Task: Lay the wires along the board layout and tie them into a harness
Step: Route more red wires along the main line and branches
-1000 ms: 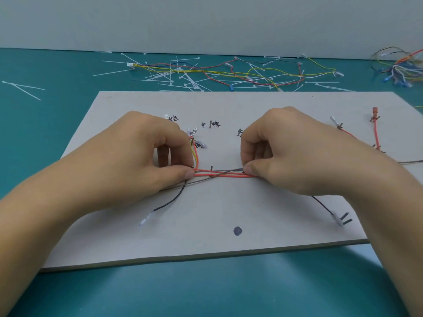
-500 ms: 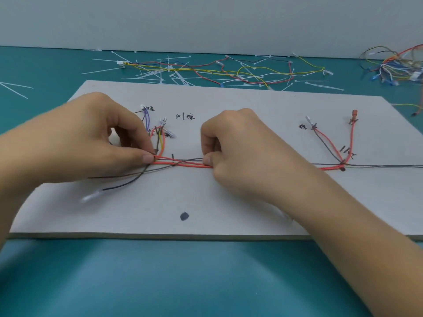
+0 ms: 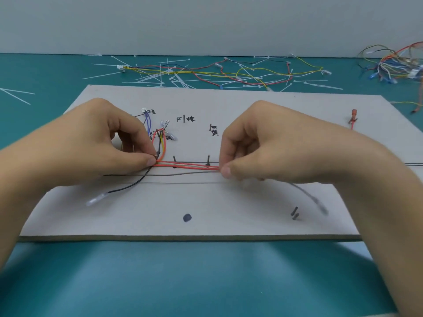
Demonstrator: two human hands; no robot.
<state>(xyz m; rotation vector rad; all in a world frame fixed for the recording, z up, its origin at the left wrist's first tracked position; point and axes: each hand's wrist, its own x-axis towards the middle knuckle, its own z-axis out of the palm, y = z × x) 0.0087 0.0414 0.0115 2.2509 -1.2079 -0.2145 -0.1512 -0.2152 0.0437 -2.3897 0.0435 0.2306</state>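
Observation:
A grey layout board (image 3: 229, 202) lies flat on the teal table, with black marks and handwritten labels. A bundle of red, orange and dark wires (image 3: 187, 165) runs left to right across its middle. My left hand (image 3: 91, 143) pinches the bundle's left end, where the wires bend up toward clear terminals (image 3: 166, 124). My right hand (image 3: 274, 143) pinches the bundle further right. A black wire (image 3: 128, 187) with a clear terminal curves down to the left. A grey wire (image 3: 306, 193) arcs down to the right, blurred. A red wire end (image 3: 353, 117) stands at the board's right.
Loose white cable ties (image 3: 160, 76) and spare coloured wires (image 3: 251, 74) are scattered behind the board. A tangle of wires (image 3: 393, 65) lies at the far right. Two more ties (image 3: 16, 94) lie at the far left. A grey wall stands behind the table.
My right hand has slid to the right along the bundle, lengthening the stretch of wire between my hands. My left hand keeps its pinch at the bend. The view has shifted.

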